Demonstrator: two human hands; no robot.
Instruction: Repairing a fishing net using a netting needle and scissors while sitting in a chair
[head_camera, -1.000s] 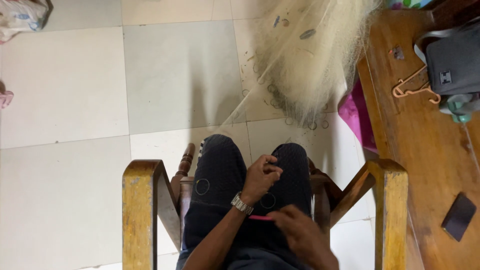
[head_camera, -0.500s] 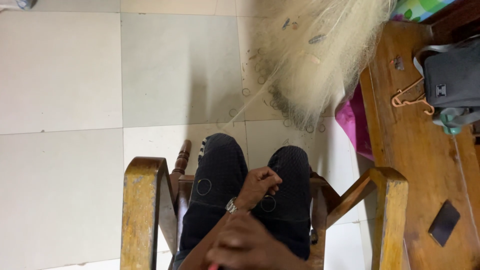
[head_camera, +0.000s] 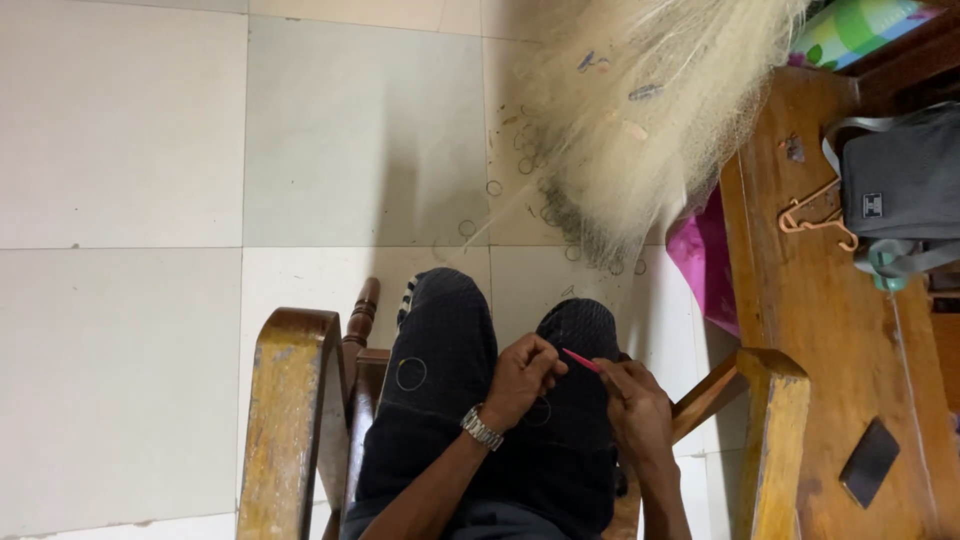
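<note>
Needle: thin pink needle (head_camera: 580, 360) is held over the lap, between the two hands, just above the right knee; it lies slanted, one end toward the left hand and the other in the right hand
Left hand: left hand (head_camera: 520, 375) rests on the dark trousers (head_camera: 440, 400); the fingers are curled inward and the fingertips pinch at the upper end of the needle, or at a fine thread there, I cannot tell which of them
Right hand: right hand (head_camera: 635, 400) is just beside the left one; the thumb and first fingers are closed around the lower end of the needle, so it is grasping it
Wristwatch: metal wristwatch (head_camera: 481, 428) sits on the left wrist
Net: pale fishing net (head_camera: 650, 110) hangs in a thick bundle from the top of the view down to the floor in front of the knees; small rings lie on the tiles at its lower edge
Chair: wooden chair (head_camera: 290, 400) carries the person; its armrests stand at both sides of the legs
Table: wooden table (head_camera: 800, 290) stands at the right, close to the right armrest
Bag: dark grey bag (head_camera: 900, 180) lies on the table, with a clothes hanger (head_camera: 815, 215) just beside it
Phone: black phone (head_camera: 868, 462) lies flat on the table, near its lower edge
Floor: light tiled floor (head_camera: 150, 200) fills the left part
</note>
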